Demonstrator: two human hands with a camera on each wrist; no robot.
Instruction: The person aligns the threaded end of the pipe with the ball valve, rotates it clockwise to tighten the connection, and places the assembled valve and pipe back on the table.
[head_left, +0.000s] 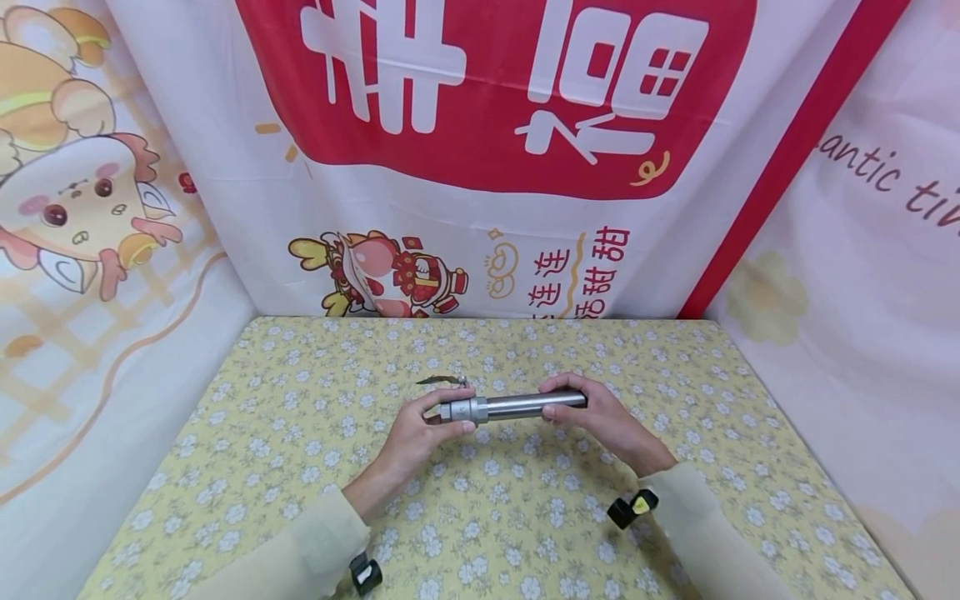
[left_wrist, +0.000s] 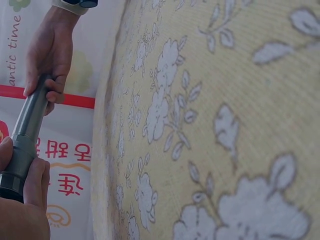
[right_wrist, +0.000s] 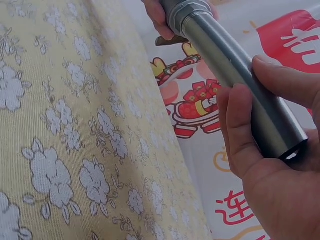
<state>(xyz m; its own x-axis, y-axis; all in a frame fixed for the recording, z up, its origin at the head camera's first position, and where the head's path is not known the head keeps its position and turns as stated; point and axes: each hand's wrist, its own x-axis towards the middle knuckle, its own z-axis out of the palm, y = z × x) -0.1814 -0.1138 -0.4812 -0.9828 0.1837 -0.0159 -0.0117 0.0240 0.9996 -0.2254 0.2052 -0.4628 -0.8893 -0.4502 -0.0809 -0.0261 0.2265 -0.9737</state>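
A shiny steel pipe (head_left: pixel 517 406) is joined at its left end to a silver valve (head_left: pixel 467 411), and the two are held nearly level over the table. A thin dark lever (head_left: pixel 438 380) sticks out from the valve's far side. My left hand (head_left: pixel 418 427) grips the valve between thumb and fingers. Around the pipe's right end, my right hand (head_left: pixel 604 417) has its thumb on the near side and fingers on the far side. The right wrist view shows the pipe's open end (right_wrist: pixel 294 150) by the right palm.
Beneath the hands lies a table (head_left: pixel 480 517) with a yellow floral cloth. A white and red printed curtain (head_left: pixel 480 175) hangs behind its back edge, with printed sheets at left (head_left: pixel 90 333) and right (head_left: pixel 862 333). Black straps with small devices sit on both wrists.
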